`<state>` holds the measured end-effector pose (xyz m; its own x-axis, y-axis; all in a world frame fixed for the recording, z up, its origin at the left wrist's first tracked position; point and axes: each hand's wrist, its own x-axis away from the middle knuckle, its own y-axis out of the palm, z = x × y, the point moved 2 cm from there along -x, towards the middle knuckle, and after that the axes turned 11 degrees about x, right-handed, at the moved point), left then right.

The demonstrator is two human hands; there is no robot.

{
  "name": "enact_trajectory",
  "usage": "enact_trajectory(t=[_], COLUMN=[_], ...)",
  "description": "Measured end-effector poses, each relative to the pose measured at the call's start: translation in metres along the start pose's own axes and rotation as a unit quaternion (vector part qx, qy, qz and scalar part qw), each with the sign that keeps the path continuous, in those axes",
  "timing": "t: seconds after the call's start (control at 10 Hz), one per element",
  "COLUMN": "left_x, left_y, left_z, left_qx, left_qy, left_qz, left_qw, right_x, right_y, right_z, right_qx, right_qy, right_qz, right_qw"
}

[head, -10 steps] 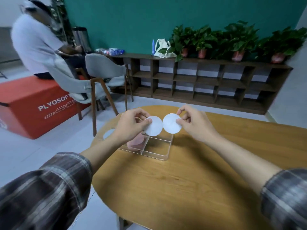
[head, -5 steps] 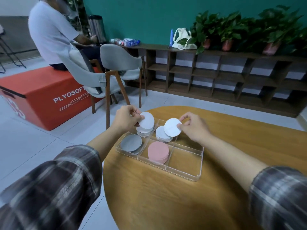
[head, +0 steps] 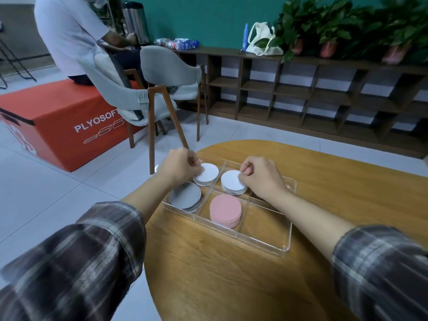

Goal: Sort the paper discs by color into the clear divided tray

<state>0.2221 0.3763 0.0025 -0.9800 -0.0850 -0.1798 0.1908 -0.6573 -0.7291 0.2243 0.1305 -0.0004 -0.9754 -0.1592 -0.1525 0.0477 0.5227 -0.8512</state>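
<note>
A clear divided tray (head: 266, 243) lies on the round wooden table (head: 220, 286). My left hand (head: 179, 166) pinches a white disc (head: 209, 173) lying on the stack in the far left compartment. My right hand (head: 262, 178) pinches another white disc (head: 231, 183) on the stack in the far middle compartment. A grey stack (head: 185, 196) fills the near left compartment and a pink stack (head: 225, 210) the near middle one. The two right compartments hold no discs that I can see.
Beyond the table's left edge stand two grey chairs (head: 166, 72) and an orange box (head: 53, 119) on which a person (head: 67, 31) sits. A low wooden shelf (head: 312, 96) with potted plants runs along the green wall.
Both hands came down from in front of me and brought their white discs onto the two far stacks in the tray. My view tilted down toward the tray.
</note>
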Motion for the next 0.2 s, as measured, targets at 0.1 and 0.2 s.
enact_trajectory(t=[0.1, 0.2], left_x=[0.008, 0.015], left_y=[0.002, -0.002], left_z=[0.016, 0.041], left_qx=[-0.065, -0.055], left_qy=[0.039, 0.071], left_qz=[0.004, -0.011], left_qw=[0.997, 0.996], right_x=[0.006, 0.016], right_y=[-0.006, -0.025], right_z=[-0.003, -0.002], right_qx=[0.030, 0.011], right_qy=[-0.033, -0.056], right_qz=[0.018, 0.030], right_qw=[0.999, 0.998])
